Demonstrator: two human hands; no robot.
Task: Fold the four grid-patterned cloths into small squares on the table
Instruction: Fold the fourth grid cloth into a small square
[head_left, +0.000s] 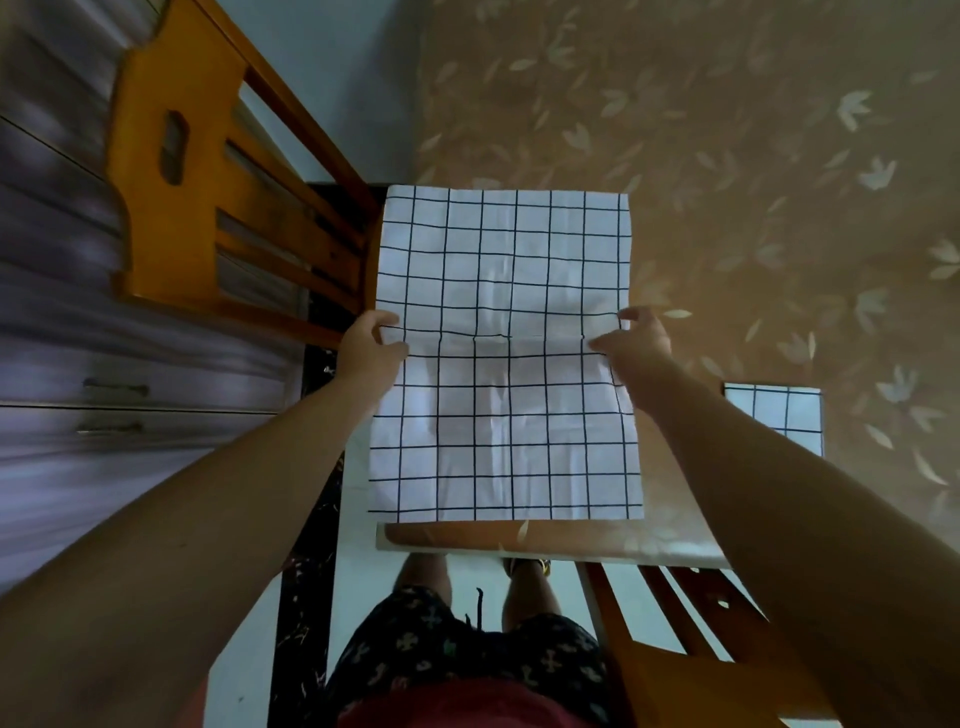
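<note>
- Table (753, 218), leaf-patterned cover: used as the folding surface.
- Open grid cloth (504, 431): spread at the table's near-left part, fully unfolded. A crease is seen across its middle, judged to be the first fold line.
- Folded cloth (774, 415): set aside to the right, well apart, so the work area is kept free.
- Left hand (371, 340) and right hand (631, 338): one side edge is pinched by each at the crease ends, presumably so the halves meet evenly.
</note>
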